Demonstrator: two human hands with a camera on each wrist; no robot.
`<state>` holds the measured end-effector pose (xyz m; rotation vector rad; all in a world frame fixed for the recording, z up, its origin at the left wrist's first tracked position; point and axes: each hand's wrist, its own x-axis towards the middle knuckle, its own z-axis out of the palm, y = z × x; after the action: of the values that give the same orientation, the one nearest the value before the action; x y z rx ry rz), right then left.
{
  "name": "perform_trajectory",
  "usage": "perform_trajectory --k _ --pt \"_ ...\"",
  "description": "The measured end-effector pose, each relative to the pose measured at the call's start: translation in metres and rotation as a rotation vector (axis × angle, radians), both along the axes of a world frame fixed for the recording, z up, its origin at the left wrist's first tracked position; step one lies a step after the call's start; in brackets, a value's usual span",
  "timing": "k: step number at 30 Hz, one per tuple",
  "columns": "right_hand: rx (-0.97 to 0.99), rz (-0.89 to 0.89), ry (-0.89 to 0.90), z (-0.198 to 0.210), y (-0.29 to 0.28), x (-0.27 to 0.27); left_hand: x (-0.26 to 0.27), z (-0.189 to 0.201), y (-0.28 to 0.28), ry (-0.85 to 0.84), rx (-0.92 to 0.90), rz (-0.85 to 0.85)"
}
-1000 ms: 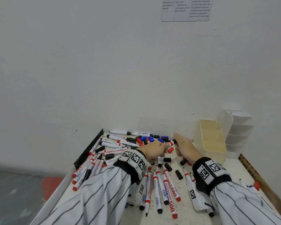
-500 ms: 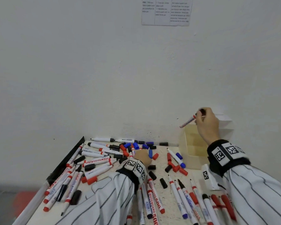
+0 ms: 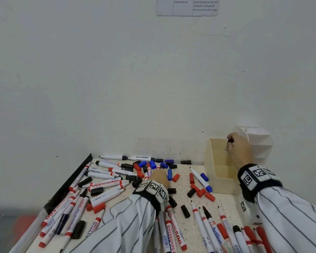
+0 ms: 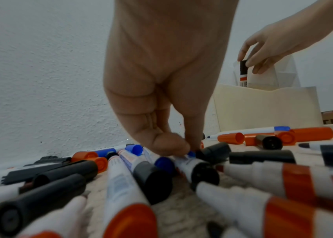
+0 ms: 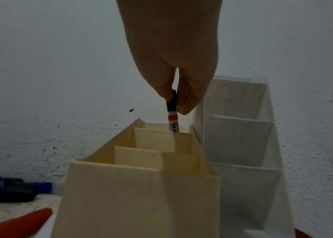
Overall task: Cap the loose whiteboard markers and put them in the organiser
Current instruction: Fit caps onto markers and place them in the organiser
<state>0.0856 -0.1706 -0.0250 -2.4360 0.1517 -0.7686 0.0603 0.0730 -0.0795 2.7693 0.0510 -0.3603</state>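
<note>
Right wrist: right hand point(image 5: 173, 64) fingers point(image 5: 190, 99) pinch capped marker point(image 5: 172, 119) upright, lower end inside cream organiser point(image 5: 141, 193) rear compartment.

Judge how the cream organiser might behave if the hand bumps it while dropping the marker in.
The cream organiser looks thin-walled and nearly empty, so probably light and apt to slide. Its tall rear compartment, where the right hand lowers the marker, might tip it backwards, though the wall probably stops that.

"WHITE BOARD" is printed on a white black-capped marker point(image 3: 135, 158) lying by the wall. "WHITEBOARD 500" runs along a white red-banded marker point(image 3: 175, 230) near the counter's front edge. "Artline" stands in blue on another white marker barrel point(image 3: 216, 232). The wall notice's point(image 3: 187, 5) print is too small to read.
</note>
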Motion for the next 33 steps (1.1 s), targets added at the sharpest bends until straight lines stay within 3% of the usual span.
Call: perform_trajectory --k 9,14,18,21,25,29,33 --pt "0.038 -0.073 0.334 -0.008 0.013 0.002 -0.001 0.006 0.007 -0.017 0.074 0.018" --pt "-0.024 -0.086 0.165 -0.002 0.026 -0.008 -0.004 0.007 0.006 -0.033 0.046 0.015" --pt "-0.106 0.031 0.096 0.002 0.046 -0.015 -0.005 0.010 0.013 -0.005 -0.051 0.100" --pt "-0.089 0.280 0.245 -0.001 0.069 -0.019 -0.006 0.017 0.022 -0.021 -0.103 0.153" --pt "-0.224 0.603 0.730 -0.015 0.103 -0.029 -0.010 0.023 0.040 -0.034 -0.200 0.206" --pt "-0.349 0.572 0.929 -0.037 0.125 -0.038 -0.017 0.028 0.060 -0.018 -0.308 0.236" --pt "-0.449 0.509 0.923 -0.050 0.134 -0.042 -0.024 0.031 0.073 0.006 -0.383 0.212"
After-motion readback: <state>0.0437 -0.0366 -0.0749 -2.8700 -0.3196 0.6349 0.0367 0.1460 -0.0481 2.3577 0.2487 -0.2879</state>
